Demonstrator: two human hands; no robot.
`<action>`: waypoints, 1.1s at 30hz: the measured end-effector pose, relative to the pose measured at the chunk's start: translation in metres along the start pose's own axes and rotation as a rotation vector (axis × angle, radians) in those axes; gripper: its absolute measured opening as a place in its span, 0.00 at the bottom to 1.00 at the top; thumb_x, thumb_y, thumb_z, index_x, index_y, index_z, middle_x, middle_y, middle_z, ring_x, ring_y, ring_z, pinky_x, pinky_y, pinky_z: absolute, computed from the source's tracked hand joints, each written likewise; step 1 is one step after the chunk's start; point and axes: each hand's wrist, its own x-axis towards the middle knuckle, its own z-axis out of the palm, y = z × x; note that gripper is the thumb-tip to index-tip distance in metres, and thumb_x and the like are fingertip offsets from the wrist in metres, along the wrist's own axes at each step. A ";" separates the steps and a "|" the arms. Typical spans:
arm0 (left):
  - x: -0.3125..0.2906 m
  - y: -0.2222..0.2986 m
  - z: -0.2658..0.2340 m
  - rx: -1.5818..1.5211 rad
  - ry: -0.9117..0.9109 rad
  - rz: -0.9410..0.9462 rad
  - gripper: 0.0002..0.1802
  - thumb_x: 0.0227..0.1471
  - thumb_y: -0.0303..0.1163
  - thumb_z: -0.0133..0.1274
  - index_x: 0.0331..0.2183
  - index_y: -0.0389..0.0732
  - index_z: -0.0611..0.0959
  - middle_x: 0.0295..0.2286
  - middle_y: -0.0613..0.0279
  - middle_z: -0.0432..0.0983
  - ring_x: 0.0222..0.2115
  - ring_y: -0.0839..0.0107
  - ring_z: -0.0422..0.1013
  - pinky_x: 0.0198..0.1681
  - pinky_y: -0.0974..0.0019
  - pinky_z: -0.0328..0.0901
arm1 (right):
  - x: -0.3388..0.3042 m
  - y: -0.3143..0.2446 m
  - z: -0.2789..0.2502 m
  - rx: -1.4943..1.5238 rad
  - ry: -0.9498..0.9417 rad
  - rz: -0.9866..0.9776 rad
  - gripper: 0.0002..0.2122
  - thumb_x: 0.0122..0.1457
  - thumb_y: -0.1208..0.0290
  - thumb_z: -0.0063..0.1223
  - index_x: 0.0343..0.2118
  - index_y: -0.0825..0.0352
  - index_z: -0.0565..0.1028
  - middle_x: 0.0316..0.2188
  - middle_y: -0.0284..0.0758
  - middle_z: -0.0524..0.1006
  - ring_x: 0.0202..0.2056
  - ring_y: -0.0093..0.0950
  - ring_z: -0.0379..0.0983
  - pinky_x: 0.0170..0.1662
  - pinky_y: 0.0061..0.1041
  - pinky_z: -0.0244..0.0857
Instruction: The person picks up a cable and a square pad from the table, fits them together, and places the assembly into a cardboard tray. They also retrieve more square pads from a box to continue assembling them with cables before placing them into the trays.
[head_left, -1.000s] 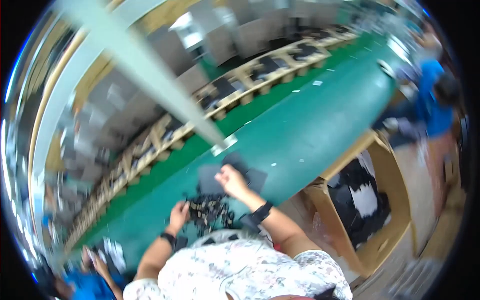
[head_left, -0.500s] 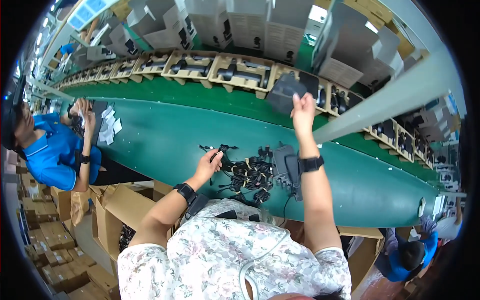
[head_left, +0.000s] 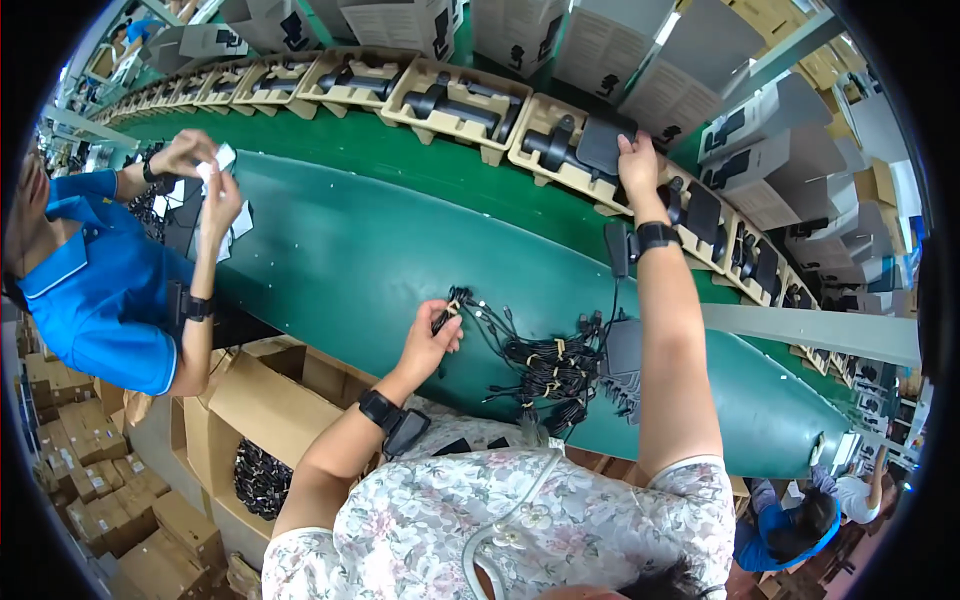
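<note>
Between the fingers of my left hand (head_left: 432, 336) is a bundled black cable (head_left: 452, 308), held above the green work surface (head_left: 370, 260). My right hand (head_left: 640, 168) reaches far forward and pinches the right edge of a flat black plate (head_left: 604, 142). That plate lies in a tan moulded tray (head_left: 540, 172), beside a black cylindrical part (head_left: 550, 140). On the surface between my arms is a pile of black cables (head_left: 550, 368) tied with pale bands. A stack of dark flat plates (head_left: 622, 348) sits right of the pile, partly hidden by my right forearm.
A row of similar trays (head_left: 455, 110) runs along the green conveyor, with open printed boxes (head_left: 610, 50) behind. A grey metal bar (head_left: 810, 330) crosses at right. A co-worker in blue (head_left: 100, 280) handles white slips at left. An open carton (head_left: 260, 410) holds black cables.
My right hand has carried the black plate forward and right, into a tray. The left hand keeps its cable bundle. The co-worker's hands have come up with a white slip.
</note>
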 end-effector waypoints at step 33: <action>0.010 0.073 0.149 0.261 -0.630 0.225 0.16 0.58 0.38 0.36 0.41 0.37 0.72 0.20 0.69 0.67 0.18 0.79 0.61 0.20 0.74 0.58 | -0.277 -0.051 -0.135 1.063 0.032 0.342 0.19 0.59 0.65 0.44 0.50 0.69 0.61 0.43 0.39 0.70 0.46 0.33 0.67 0.51 0.32 0.58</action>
